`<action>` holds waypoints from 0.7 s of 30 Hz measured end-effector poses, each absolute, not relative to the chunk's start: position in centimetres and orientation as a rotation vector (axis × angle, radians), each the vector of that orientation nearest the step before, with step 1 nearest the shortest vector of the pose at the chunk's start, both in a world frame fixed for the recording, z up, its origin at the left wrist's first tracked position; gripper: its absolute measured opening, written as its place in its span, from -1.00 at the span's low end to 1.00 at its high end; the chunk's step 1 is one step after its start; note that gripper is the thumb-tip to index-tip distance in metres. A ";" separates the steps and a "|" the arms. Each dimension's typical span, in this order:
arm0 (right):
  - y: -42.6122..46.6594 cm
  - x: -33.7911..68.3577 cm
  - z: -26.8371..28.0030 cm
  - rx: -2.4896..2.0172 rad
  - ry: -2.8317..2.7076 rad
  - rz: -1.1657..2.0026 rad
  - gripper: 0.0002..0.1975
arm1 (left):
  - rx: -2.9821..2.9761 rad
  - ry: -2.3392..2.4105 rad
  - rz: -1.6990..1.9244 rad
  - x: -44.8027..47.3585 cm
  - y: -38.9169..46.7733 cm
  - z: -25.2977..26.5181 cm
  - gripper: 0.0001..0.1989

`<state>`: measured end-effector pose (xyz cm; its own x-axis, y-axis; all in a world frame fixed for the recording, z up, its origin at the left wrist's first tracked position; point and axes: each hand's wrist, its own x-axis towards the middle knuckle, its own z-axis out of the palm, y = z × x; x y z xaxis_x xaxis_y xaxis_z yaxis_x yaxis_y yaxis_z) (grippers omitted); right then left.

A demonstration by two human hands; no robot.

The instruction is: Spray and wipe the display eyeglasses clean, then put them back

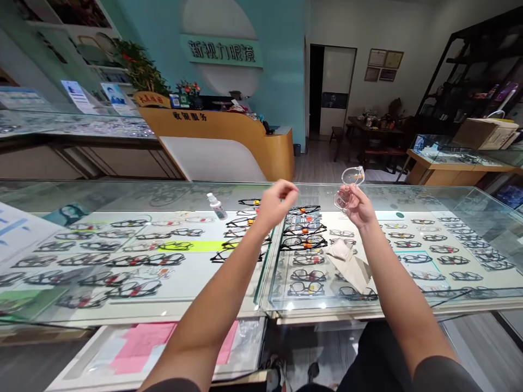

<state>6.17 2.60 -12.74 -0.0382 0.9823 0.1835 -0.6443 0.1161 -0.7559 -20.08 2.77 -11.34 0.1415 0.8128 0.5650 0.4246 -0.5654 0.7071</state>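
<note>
My right hand [359, 208] is raised above the glass counter and grips a pair of clear-framed eyeglasses [352, 176], tilted nearly upright. My left hand [278, 203] hovers to the left of them, apart from the frame. Its fingers are curled in toward the thumb and nothing shows in them. A folded beige cloth [347, 261] lies on the counter below my right hand. To the left of my left hand stands a white spray bottle [216, 207], slightly tilted in view.
Rows of eyeglasses [133, 260] fill the glass display counter [269, 288] on both sides. Pink sheets [141, 345] lie in a tray below it at left. Beyond are a wooden reception desk [220, 126] and a smaller display table [429, 163].
</note>
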 end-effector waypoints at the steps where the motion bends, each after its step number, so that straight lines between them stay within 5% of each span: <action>1: 2.6 6.3 -12.7 -0.529 -0.815 1.406 -0.71 | 2.174 1.011 1.154 -18.7 1.7 -11.8 -0.86; 4: 2.5 6.3 -12.7 -0.528 -0.808 1.401 -0.72 | 2.577 0.743 0.662 -15.1 -1.4 -13.7 -0.85; 11: 2.2 5.9 -12.6 -0.524 -0.806 1.425 -0.67 | 3.048 0.777 0.276 -11.6 -4.0 -16.8 -0.82; 16: 2.1 5.9 -12.5 -0.497 -0.824 1.432 -0.66 | 2.770 0.794 0.431 -11.7 -3.7 -16.6 -0.85; 21: 2.0 6.1 -12.5 -0.498 -0.837 1.405 -0.68 | 1.860 0.914 0.844 -12.6 -2.3 -15.9 -0.83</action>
